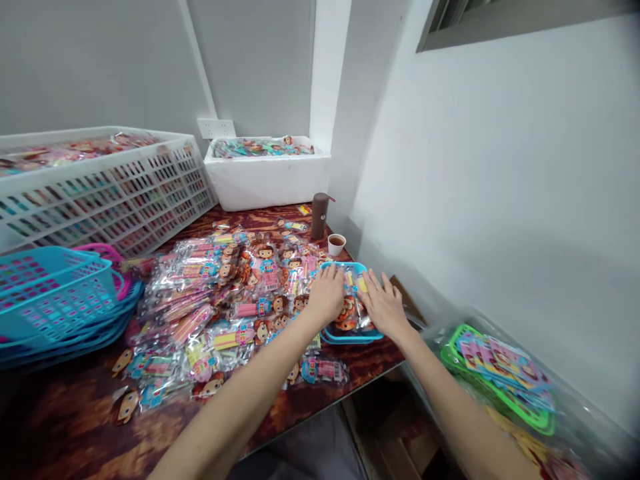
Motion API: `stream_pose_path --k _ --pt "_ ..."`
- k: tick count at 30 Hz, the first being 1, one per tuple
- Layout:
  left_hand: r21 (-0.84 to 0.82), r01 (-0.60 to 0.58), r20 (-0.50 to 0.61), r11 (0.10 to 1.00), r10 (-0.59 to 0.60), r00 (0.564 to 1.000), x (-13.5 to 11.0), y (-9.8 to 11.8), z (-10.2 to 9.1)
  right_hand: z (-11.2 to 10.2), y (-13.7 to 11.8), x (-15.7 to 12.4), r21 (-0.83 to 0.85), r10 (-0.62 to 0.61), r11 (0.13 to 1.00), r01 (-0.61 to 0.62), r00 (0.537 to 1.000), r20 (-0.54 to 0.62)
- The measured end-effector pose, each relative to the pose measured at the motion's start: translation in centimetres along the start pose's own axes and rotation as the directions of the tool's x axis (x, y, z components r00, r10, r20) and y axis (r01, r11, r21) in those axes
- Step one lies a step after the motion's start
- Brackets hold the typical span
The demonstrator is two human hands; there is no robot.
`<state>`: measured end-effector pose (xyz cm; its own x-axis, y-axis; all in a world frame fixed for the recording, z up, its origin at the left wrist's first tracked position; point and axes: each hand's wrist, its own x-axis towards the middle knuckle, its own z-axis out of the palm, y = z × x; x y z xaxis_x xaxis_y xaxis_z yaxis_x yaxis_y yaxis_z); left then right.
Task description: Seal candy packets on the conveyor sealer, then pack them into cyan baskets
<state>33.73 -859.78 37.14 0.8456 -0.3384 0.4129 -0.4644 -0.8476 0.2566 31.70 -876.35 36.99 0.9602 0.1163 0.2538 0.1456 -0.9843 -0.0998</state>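
Both my hands rest over a small blue basket (350, 335) near the table's right edge, which holds several wrapped doll-face toy packets (347, 313). My left hand (327, 293) lies palm down on the basket's left side, fingers curled over the packets. My right hand (384, 305) lies flat on the right side with fingers stretched out and apart. A large heap of the same toy packets (225, 293) covers the table just left of the basket.
A stack of blue baskets (55, 300) with a pink one stands at the left. A white crate (100, 187) and a white foam box (267, 173) full of packets stand at the back. A brown flask (319, 215) and a small cup (336, 244) stand by the wall. A green basket (500, 393) of packets sits lower right.
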Motion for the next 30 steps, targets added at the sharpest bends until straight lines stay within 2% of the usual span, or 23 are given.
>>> stream_pose_path --k 2,4,6,8,10,13,15,17,20,23,25,30 --pt "-0.016 0.054 -0.057 0.998 -0.055 0.997 -0.1 -0.2 -0.1 -0.1 -0.4 -0.8 0.02 -0.004 1.0 0.005 0.998 -0.058" --pt "-0.048 0.106 -0.119 0.993 -0.111 0.987 -0.9 -0.4 -0.1 -0.1 -0.6 -1.6 0.035 -0.057 0.998 0.06 0.995 -0.085" --pt "-0.077 0.114 -0.148 0.991 -0.124 0.981 -2.0 -0.5 -0.2 0.2 -0.5 -2.1 0.056 -0.109 0.992 0.112 0.993 -0.054" --pt "-0.087 0.077 -0.137 0.993 -0.088 0.987 -3.1 -0.4 -0.2 0.4 -0.3 -1.9 0.082 -0.118 0.989 0.119 0.993 -0.02" --pt "-0.084 0.042 -0.115 0.996 -0.051 0.992 -3.7 -0.3 -0.2 0.3 -0.2 -1.4 0.109 -0.082 0.99 0.087 0.995 -0.055" --pt "-0.079 0.019 -0.1 0.997 -0.027 0.995 -3.8 -0.1 -0.2 -0.3 -0.9 -0.2 0.127 0.025 0.992 -0.003 0.985 -0.172" --pt "-0.077 0.013 -0.095 0.997 -0.02 0.995 -3.7 0.0 -0.2 -0.7 -1.7 0.7 0.094 0.06 0.995 -0.042 0.98 -0.19" --pt "-0.077 0.011 -0.095 0.997 -0.018 0.995 -3.6 0.0 0.0 -0.8 -2.4 1.5 0.06 0.058 0.997 -0.051 0.99 -0.13" --pt "-0.101 0.014 -0.127 0.995 -0.027 0.992 -3.8 -0.2 0.3 -0.4 -3.0 2.1 0.099 0.093 0.991 -0.091 0.995 -0.022" --pt "-0.129 0.002 -0.158 0.992 -0.022 0.987 -4.0 -0.5 0.4 0.0 -3.1 2.0 0.123 0.141 0.983 -0.135 0.989 -0.034" --pt "-0.121 -0.008 -0.147 0.993 -0.01 0.989 -4.1 -0.5 0.4 0.0 -3.2 1.9 0.097 0.12 0.989 -0.116 0.992 -0.04" --pt "-0.07 0.008 -0.112 0.997 -0.016 0.994 -4.1 -0.5 0.3 -0.1 -3.8 2.3 0.102 0.065 0.992 -0.07 0.996 0.059"
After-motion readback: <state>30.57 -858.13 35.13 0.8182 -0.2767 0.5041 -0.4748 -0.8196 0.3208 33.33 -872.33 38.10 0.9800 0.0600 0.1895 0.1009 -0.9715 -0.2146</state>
